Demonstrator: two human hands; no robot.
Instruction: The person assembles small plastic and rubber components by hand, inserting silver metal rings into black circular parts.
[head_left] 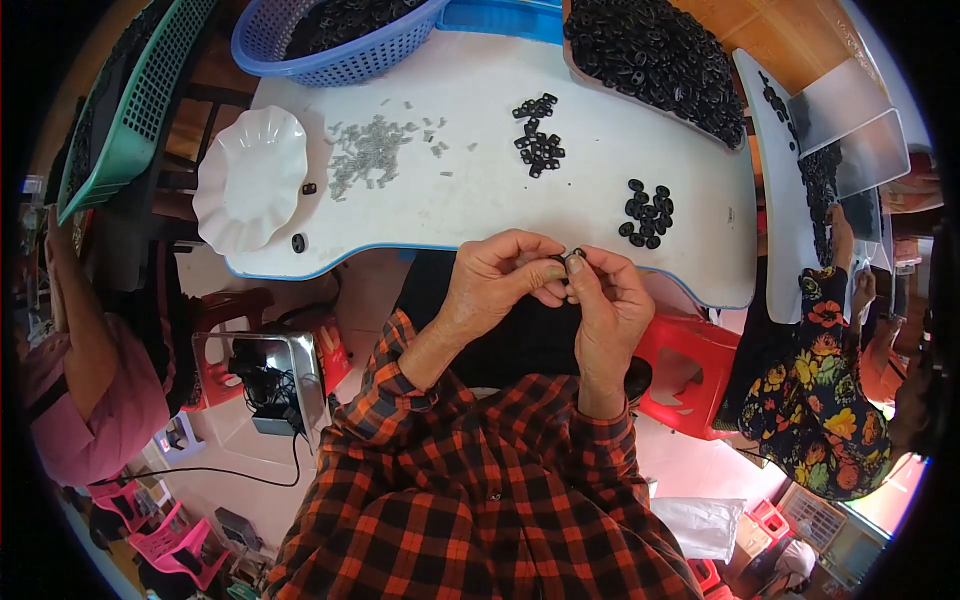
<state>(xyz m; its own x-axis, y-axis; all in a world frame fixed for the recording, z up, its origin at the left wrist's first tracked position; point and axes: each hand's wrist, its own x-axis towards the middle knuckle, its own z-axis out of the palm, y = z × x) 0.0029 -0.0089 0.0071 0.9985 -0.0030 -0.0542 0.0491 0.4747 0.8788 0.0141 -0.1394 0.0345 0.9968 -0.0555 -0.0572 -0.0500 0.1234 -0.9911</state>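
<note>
Two hands are working together: your left hand and right hand are both pinching one small black part near two far loose piles.

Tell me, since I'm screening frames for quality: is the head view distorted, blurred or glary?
Head view: fisheye bends the white table edge and blackens the corners; light is even, without harsh glare; both hands look sharp, though the small part between them is tiny.

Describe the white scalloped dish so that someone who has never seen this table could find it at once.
Start at the white table and go to its left end, beside the green basket. There lies the white dish. Its wavy, fluted rim sets it apart; the neighbouring containers are coloured mesh baskets.
</note>
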